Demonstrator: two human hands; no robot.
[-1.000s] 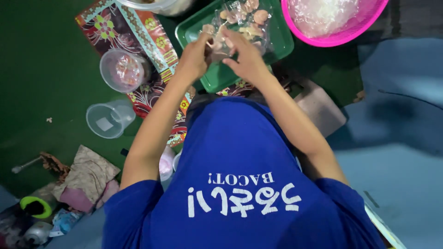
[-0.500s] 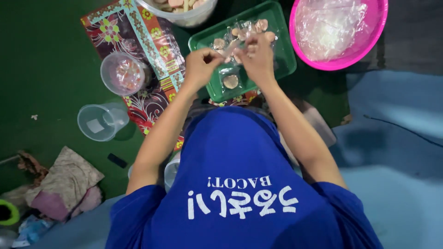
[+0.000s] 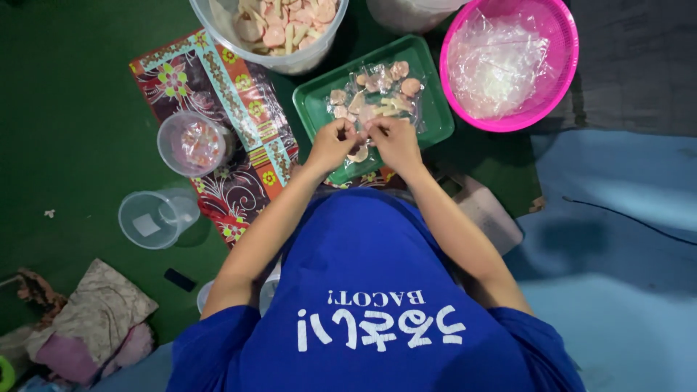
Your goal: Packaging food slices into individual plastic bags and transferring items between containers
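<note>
Over green tray (image 3: 435, 116), hands pinching crinkly clear bag (image 3: 374, 94)

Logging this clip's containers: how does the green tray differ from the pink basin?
The green tray is rectangular and shallow; the pink basin is round and deeper. The tray carries a clear bag of pale pink snack pieces, which both hands grip at its near end; the basin holds only crumpled clear plastic and nobody touches it. Both are plastic and sit side by side on the floor.

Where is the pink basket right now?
In the head view, the pink basket sits top right, just right of the green tray, holding clear plastic bags.
</note>
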